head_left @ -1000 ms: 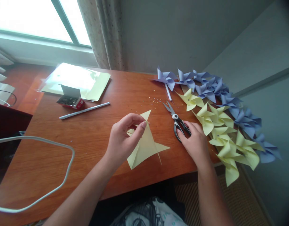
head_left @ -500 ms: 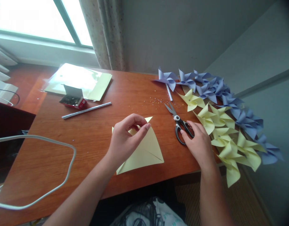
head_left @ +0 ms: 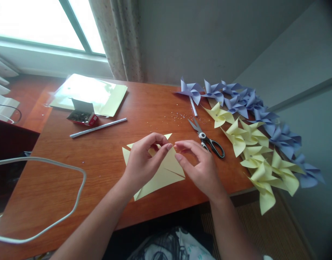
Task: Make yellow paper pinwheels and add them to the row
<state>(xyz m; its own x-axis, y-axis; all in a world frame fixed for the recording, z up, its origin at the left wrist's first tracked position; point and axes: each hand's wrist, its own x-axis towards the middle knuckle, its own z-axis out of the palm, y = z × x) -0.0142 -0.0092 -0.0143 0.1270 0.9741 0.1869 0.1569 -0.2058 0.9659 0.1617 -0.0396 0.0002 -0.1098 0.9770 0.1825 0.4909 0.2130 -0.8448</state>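
A square of yellow paper point(head_left: 160, 180) with slits cut in from its corners is in front of me at the table's front. My left hand point(head_left: 147, 159) is over it, thumb and forefinger brought together in a pinch at the paper; the fingertips hide the exact spot they grip. Close by on the right, my right hand point(head_left: 197, 164) reaches in with thumb and forefinger a little apart and nothing visible between them. Black-handled scissors point(head_left: 202, 136) lie just beyond my right hand, blades pointing away, one handle loop partly covered by the hand.
Yellow paper pinwheels point(head_left: 254, 155) and purple paper pinwheels point(head_left: 237, 104) crowd the right side. A rolled paper stick point(head_left: 98, 128), an opened small box point(head_left: 83, 117) of metal bits and a stack of paper sheets point(head_left: 112, 103) sit at the left. A white cable point(head_left: 83, 187) loops at the near left.
My right hand has let go of the scissors and moved left to beside my left hand. The scissors stay on the table. The yellow paper has shifted slightly under my left hand.
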